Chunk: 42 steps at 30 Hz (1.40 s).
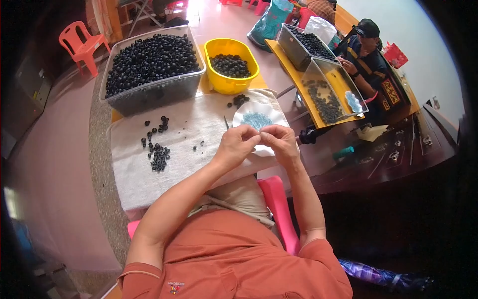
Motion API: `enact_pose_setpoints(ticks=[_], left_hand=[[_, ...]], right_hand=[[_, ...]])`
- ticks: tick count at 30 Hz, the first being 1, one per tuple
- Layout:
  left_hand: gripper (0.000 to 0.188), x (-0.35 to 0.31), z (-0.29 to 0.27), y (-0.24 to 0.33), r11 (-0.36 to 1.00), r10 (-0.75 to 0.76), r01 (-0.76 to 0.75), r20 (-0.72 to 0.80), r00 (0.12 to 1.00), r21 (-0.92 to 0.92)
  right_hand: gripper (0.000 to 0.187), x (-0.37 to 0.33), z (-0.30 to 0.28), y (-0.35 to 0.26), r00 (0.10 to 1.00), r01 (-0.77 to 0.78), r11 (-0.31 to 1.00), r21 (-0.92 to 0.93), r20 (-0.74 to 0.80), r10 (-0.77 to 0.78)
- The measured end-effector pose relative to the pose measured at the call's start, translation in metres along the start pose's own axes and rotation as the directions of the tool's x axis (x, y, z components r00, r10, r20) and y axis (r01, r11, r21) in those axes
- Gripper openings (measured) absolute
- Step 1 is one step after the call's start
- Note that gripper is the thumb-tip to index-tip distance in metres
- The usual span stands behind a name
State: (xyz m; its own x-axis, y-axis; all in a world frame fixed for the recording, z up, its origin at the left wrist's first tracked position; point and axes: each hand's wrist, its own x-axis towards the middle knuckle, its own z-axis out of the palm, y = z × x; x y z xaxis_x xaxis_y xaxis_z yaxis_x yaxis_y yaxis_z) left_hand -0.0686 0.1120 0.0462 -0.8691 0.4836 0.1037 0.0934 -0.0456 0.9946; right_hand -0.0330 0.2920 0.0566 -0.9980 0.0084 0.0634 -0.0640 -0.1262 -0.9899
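Note:
My left hand [237, 145] and my right hand [280, 141] meet at the fingertips over the near edge of a white wavy-rimmed dish [241, 112]. Both are pinched closed; whatever lies between the fingers is too small or hidden to make out. Light blue small pieces [257, 119] are heaped in the dish. Left of my hands, a cluster of small black ring-like parts [160, 158] lies on the pale cloth [132, 184]. A few larger black round parts [241, 99] sit just beyond the dish, and a thin dark tool [226, 122] lies by its left side.
A clear bin [154, 94] full of black parts stands at the far left of the table, beside a yellow tub [230, 87] holding more. To the right, a person in a dark cap [367, 28] works at another table with bins [343, 117]. A red chair [83, 46] stands far left.

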Motion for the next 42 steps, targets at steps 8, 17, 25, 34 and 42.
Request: enact_pose_setpoints(ticks=[8,17,25,34,42], left_hand=[[0.020,-0.019,-0.019,0.000,0.828,-0.205,0.213,0.074,0.976,-0.518],[0.020,-0.044,-0.036,0.003,0.760,-0.257,0.251,0.077,0.963,-0.599],[0.015,-0.055,-0.040,0.000,0.721,-0.265,0.242,0.064,0.962,-0.649],[0.014,-0.065,-0.045,0.000,0.703,-0.309,0.257,0.041,0.950,-0.663],[0.016,-0.077,-0.051,-0.003,0.636,-0.330,0.256,0.043,0.943,-0.728]], right_hand=[[0.011,-0.006,0.024,0.008,0.998,0.063,0.994,-0.088,0.006,-0.063],[0.009,-0.006,0.045,0.017,0.995,0.067,0.994,-0.089,0.076,-0.060],[0.008,-0.009,0.055,0.017,0.962,0.217,0.957,-0.193,0.211,-0.176],[0.008,-0.010,0.058,0.019,0.959,0.199,0.956,-0.214,0.243,-0.145],[0.011,-0.017,0.076,0.025,0.973,-0.093,0.994,0.064,0.219,0.077]])
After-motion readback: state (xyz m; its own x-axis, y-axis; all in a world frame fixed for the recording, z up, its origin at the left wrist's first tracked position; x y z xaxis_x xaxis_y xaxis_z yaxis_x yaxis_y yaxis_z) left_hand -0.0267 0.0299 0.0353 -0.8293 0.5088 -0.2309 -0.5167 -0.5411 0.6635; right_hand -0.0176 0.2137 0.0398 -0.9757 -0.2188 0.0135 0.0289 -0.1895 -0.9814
